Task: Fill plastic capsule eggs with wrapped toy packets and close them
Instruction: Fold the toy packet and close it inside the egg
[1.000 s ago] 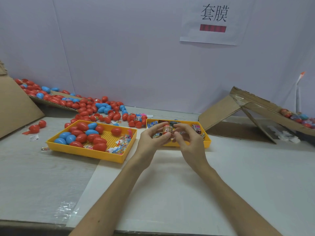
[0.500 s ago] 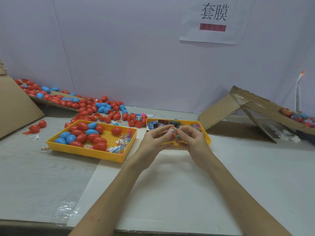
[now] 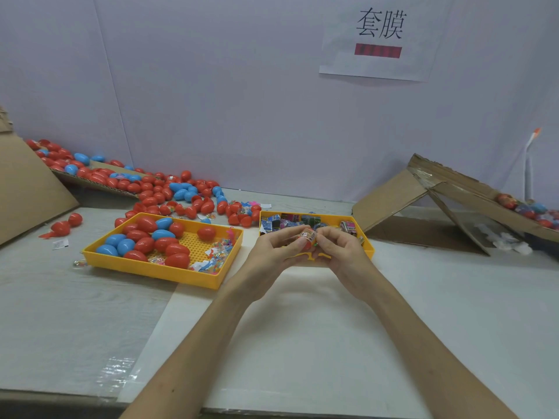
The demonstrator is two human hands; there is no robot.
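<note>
Left grip (image 3: 272, 252) and right grip (image 3: 343, 252) meet at their fingertips, both pinching one red capsule egg (image 3: 306, 238) with a printed wrap round it. The egg is held in the air over the near rim of a yellow tray (image 3: 368, 250) of wrapped toy packets (image 3: 290, 222), midway along the worktop (image 3: 302, 343). Just to the left lies a second yellow tray (image 3: 157, 272) carrying red and blue eggs (image 3: 145, 237) and some packets. More loose eggs (image 3: 157, 189) spread toward the far left corner. A cardboard ramp (image 3: 393, 198) stands near the far right edge.
</note>
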